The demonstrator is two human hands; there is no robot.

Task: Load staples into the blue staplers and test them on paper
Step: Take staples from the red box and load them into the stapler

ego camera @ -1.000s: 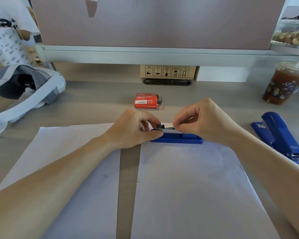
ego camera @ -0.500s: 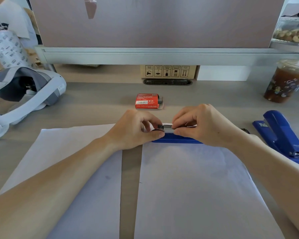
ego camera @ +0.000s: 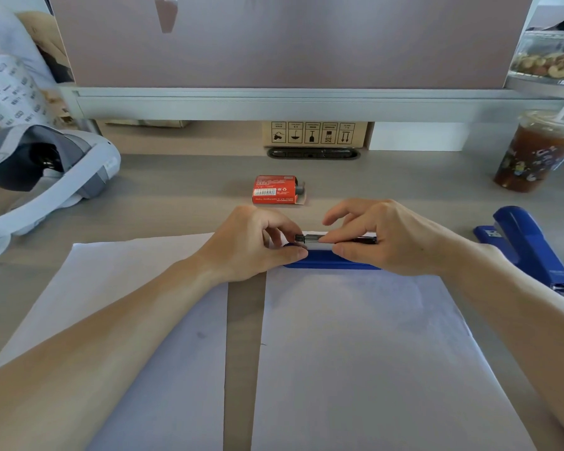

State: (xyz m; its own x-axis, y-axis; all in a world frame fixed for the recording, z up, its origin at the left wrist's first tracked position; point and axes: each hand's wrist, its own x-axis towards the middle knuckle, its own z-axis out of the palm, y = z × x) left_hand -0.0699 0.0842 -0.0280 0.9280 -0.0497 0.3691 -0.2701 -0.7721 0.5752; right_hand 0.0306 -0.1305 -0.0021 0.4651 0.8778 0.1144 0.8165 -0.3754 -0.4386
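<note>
Since a moment ago, my right hand (ego camera: 385,237) has lowered the staple strip (ego camera: 318,245) into the open blue stapler (ego camera: 332,262), thumb and forefinger pinching it, other fingers lifted. My left hand (ego camera: 258,244) grips the stapler's end on the desk (ego camera: 176,196), at the paper sheet's (ego camera: 355,353) far edge. If the brittle metal strip tilts, it could jam or snap in the narrow channel. Smooth plastic base.

Office desk cubicle: partition panel (ego camera: 290,40) across frame top, grey worktop (ego camera: 176,196), iced drink (ego camera: 531,154) upper right, paper sheets (ego camera: 355,353).
</note>
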